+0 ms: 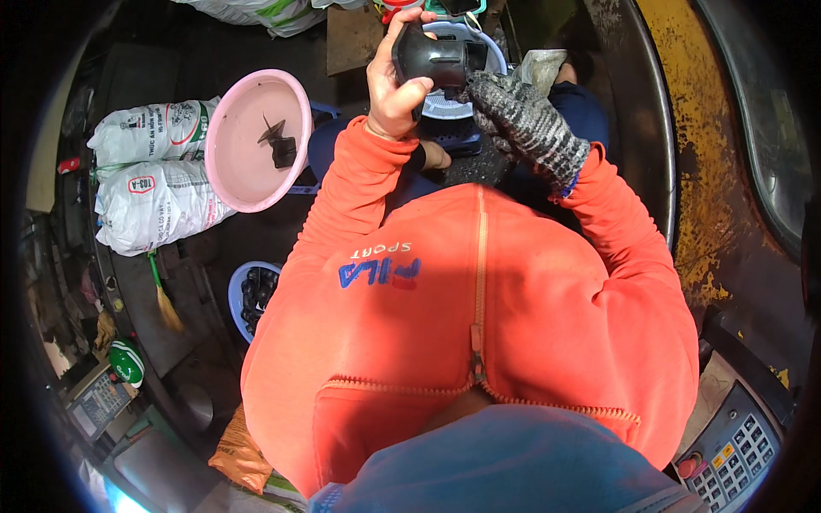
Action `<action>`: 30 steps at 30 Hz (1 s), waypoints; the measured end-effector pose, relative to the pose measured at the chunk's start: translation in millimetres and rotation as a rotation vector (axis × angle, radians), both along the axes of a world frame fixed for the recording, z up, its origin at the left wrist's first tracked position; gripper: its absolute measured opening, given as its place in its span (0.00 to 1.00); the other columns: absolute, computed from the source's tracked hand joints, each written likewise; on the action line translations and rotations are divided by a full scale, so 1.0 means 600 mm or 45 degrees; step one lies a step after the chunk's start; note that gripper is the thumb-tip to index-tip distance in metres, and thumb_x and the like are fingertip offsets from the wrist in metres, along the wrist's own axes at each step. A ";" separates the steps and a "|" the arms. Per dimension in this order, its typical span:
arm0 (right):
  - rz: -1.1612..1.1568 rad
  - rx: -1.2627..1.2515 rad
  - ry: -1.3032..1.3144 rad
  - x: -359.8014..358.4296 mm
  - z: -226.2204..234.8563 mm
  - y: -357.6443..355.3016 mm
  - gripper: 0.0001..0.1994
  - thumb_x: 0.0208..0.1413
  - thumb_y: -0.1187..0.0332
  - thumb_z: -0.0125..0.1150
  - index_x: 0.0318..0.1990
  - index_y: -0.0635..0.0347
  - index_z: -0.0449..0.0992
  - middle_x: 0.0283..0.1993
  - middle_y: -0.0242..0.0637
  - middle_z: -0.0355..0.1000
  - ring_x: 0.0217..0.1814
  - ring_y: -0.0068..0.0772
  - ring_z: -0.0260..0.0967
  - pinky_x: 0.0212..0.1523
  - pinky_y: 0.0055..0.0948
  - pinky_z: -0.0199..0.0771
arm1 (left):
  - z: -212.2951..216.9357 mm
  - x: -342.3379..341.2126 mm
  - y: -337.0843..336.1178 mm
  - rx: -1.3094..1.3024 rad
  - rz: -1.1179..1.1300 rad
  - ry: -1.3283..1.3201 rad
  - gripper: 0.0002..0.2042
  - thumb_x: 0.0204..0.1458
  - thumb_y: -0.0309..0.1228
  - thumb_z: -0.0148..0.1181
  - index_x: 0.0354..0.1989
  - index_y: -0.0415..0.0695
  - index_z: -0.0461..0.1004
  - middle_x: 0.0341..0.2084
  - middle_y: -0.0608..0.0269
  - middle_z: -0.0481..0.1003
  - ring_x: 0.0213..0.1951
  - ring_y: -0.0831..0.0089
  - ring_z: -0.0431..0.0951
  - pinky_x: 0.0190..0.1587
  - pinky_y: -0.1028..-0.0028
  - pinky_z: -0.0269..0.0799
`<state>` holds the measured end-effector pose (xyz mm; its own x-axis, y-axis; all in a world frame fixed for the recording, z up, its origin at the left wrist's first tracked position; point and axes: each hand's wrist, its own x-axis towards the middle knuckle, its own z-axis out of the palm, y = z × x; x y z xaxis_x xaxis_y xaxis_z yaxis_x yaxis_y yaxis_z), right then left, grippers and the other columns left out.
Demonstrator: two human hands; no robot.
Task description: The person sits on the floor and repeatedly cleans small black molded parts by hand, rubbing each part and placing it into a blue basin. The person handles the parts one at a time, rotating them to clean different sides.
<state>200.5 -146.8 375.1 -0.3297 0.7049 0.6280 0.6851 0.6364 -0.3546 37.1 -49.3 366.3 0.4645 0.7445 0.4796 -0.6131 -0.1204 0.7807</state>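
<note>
the left hand [392,90], bare, is wrapped around a black part [432,60], a dark moulded piece with a rounded body and a short neck pointing right. the fingers curl over the top and the thumb presses the near side, so this hand is clamped on it. the part is held up in front of the chest, above a white basket [494,47] and a dark blue crate [457,137].

the right hand [513,111] wears a grey knit glove and meets the part at its neck end. its fingertips touch or pinch there, but the glove hides how firmly they close, so i cannot tell whether it is gripping.

the part looks like hard plastic or rubber: stiff, fairly light, matt, not fragile. the round body fills a palm and gives the surest hold; the narrow neck suits a fingertip pinch. bare skin should hold it well, while the glove may slip a little on a smooth face.

to the left a pink basin [256,141] holds a similar small black piece [278,145]. lower down, a blue tub [239,295] holds more dark pieces. white sacks [150,184] lie further left.
</note>
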 end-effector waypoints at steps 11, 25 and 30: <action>0.254 -1.662 1.470 0.017 0.069 -0.034 0.18 0.53 0.64 0.58 0.51 0.60 0.70 0.40 0.35 0.72 0.35 0.29 0.69 0.34 0.26 0.71 | -0.005 -0.013 0.016 1.069 0.472 0.235 0.34 0.36 0.30 0.58 0.57 0.40 0.58 0.55 0.44 0.59 0.45 0.64 0.67 0.50 0.65 0.66; 0.260 -1.335 1.367 0.050 0.006 0.037 0.17 0.52 0.63 0.60 0.49 0.60 0.73 0.42 0.32 0.73 0.43 0.24 0.70 0.41 0.24 0.71 | -0.034 0.002 -0.023 0.782 0.157 0.167 0.61 0.34 0.46 0.71 0.68 0.55 0.25 0.67 0.47 0.28 0.68 0.53 0.37 0.65 0.54 0.40; -0.075 -0.419 -0.079 0.047 0.016 0.050 0.17 0.54 0.55 0.56 0.49 0.51 0.75 0.45 0.36 0.75 0.45 0.38 0.73 0.45 0.34 0.72 | -0.044 -0.024 -0.035 -0.761 -0.626 -0.135 0.51 0.43 0.71 0.44 0.69 0.53 0.33 0.66 0.61 0.46 0.63 0.59 0.56 0.62 0.53 0.52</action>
